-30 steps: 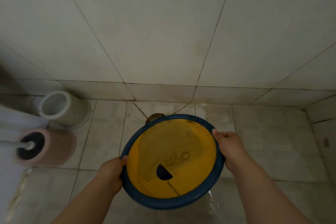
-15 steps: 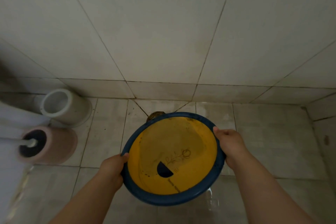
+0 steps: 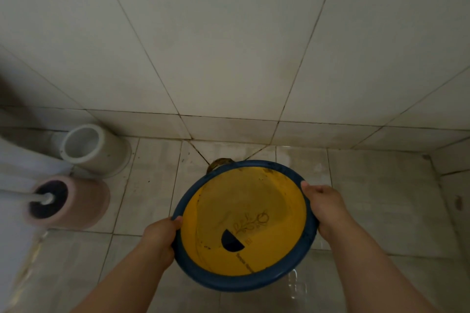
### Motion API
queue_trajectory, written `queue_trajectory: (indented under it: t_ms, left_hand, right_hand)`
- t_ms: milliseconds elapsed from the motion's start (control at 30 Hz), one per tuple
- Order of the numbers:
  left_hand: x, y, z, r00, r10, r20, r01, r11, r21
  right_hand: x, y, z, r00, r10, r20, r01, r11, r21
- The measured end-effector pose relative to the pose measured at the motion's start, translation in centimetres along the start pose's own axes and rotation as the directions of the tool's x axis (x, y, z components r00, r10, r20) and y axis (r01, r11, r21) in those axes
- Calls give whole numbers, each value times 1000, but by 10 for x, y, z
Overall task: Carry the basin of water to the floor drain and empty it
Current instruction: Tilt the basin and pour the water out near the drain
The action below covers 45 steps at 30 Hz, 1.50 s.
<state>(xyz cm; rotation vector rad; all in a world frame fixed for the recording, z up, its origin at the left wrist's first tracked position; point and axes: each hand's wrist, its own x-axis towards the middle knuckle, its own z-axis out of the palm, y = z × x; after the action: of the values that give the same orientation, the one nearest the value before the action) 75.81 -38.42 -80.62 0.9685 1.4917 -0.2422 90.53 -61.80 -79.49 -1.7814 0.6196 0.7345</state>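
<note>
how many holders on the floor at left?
2. White holder stands empty by the wall; pink holder, nearer the camera, has a brush handle in it. More may lie outside the frame.

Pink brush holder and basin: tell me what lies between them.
Head view: only bare floor tile between the pink brush holder and the basin; nothing stands there.

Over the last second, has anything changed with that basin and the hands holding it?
Barely. The basin looks tipped slightly more toward the far wall, over the floor drain peeking past its far rim. The left hand and right hand keep the same grip on opposite edges. The white holder and pink brush holder have not moved.
</note>
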Motion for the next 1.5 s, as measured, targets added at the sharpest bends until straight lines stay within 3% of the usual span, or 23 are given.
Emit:
queue_trajectory:
  t_ms: [1500]
  left_hand:
    - [5,2,8,1000,-20,8,20,1000,2]
  right_hand:
    - [11,0,-1,1000,10,0,-10,1000,8]
